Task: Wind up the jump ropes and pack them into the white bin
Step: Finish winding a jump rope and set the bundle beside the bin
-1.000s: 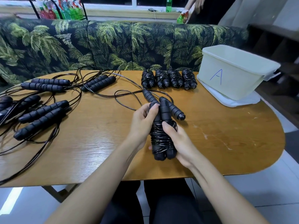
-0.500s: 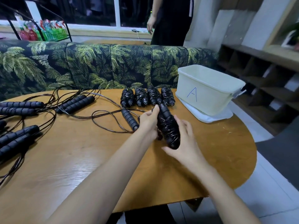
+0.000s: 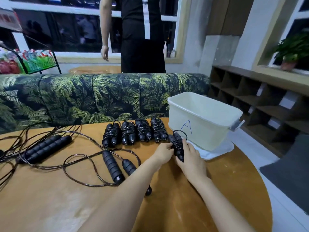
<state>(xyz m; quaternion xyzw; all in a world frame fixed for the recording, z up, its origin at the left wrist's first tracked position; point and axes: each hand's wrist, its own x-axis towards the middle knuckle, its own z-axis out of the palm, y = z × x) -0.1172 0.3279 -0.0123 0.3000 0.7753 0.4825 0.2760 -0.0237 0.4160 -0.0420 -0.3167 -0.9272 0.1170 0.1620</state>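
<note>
**While both hands clasp it, a wound rope sits beside the bin**

Where the row of wound jump ropes (image 3: 133, 131) ends on the right, both hands grasp one more wound jump rope (image 3: 177, 144). The left hand (image 3: 164, 152) pinches its left side with the fingertips. The right hand (image 3: 190, 158) curls round it from the right and underneath. This bundle is two black handles side by side with cord wrapped tightly round them. It lies tilted, its near end in the right palm. At its far end a small loop of cord stands out in front of the white bin (image 3: 200, 124). Whether the bundle touches the table cannot be told.

The bin stands at the far right of the wooden table (image 3: 50, 190), with a blue letter A on its near wall. It rests on a flat white piece (image 3: 215, 151), either a lid or a cloth. The four bundles of the row lie on the table just left of the bin, close together, with their ends toward the viewer.

Nearer and to the left lies an unwound jump rope (image 3: 113, 166), its cord in wide loops; the left forearm crosses over one of its handles. Farther left, a pair of long handles (image 3: 45, 148) lies among more tangled cord.

Beyond the table runs a sofa with a palm-leaf print (image 3: 83, 97), and behind it stands a person in black (image 3: 142, 39). Wooden cubby shelves (image 3: 259, 101) line the right wall under a potted plant (image 3: 291, 52).
</note>
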